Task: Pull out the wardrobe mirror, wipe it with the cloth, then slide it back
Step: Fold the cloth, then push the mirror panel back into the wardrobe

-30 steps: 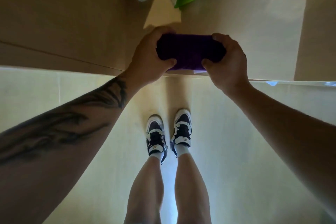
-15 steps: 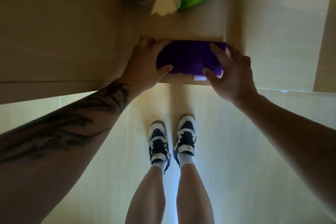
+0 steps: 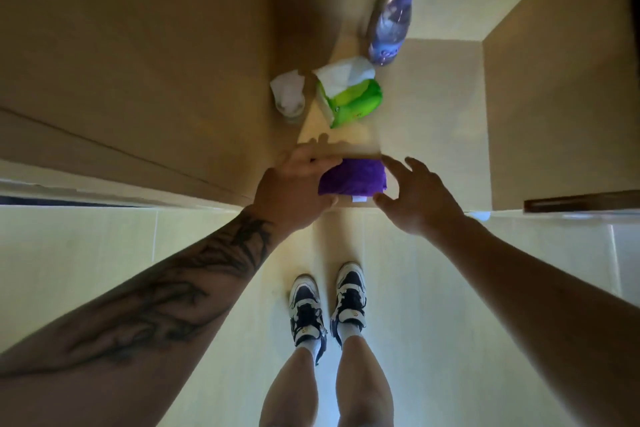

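Folded purple cloth (image 3: 351,179) sits at the shelf (image 3: 433,121) edge, left hand (image 3: 294,191) flat against it, right hand (image 3: 415,198) spread, holding nothing, probably parking it.

Both forearms run off the bottom corners of the picture, so elbows and upper arms are out of view. The legs are cut off at the bottom edge above the knees. The left hand (image 3: 294,189) covers the left end of the folded purple cloth (image 3: 351,178) at the shelf's (image 3: 433,114) front edge; whether its thumb lies under the cloth cannot be told. The plastic bottle (image 3: 389,28) toward the shelf's back is blurred, its label unreadable. Print on the green tissue pack (image 3: 353,102) is too small to read. A dark bar (image 3: 581,204) at the right runs out of frame.
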`<state>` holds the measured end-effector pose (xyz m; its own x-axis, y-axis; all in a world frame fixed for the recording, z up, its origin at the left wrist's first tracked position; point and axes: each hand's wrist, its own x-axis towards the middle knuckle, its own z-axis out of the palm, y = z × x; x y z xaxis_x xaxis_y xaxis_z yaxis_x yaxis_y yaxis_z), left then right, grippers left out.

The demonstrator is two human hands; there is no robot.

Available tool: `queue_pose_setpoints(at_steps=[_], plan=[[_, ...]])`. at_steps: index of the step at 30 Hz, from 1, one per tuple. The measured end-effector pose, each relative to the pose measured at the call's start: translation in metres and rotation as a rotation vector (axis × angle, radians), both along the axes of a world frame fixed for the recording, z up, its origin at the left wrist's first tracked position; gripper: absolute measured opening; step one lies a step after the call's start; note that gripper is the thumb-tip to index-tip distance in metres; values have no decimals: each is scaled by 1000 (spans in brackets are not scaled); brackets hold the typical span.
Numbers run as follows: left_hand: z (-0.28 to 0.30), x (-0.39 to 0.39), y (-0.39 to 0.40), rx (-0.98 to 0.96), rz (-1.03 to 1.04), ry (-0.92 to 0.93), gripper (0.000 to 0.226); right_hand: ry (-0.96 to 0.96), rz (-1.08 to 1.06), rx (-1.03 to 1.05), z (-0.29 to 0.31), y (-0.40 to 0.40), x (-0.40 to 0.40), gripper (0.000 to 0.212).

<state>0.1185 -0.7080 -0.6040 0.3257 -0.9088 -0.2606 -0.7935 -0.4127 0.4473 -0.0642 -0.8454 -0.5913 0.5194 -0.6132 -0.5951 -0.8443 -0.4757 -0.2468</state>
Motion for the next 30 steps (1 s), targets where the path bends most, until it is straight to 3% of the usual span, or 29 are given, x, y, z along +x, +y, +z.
queue_pose_setpoints(at_steps=[5, 11, 21, 30], plan=[[96, 8, 6, 109, -6, 21, 75, -66, -18, -24, 106, 18, 18, 77], [215, 14, 8, 49, -78, -63, 80, -168, 0, -167, 229, 39, 26, 71], [381, -4, -4, -136, -156, 1, 62, -342, 20, -352, 388, 70, -6, 60], [517, -35, -39, -393, -200, -64, 67, -509, 32, -651, 524, 58, -76, 53]])
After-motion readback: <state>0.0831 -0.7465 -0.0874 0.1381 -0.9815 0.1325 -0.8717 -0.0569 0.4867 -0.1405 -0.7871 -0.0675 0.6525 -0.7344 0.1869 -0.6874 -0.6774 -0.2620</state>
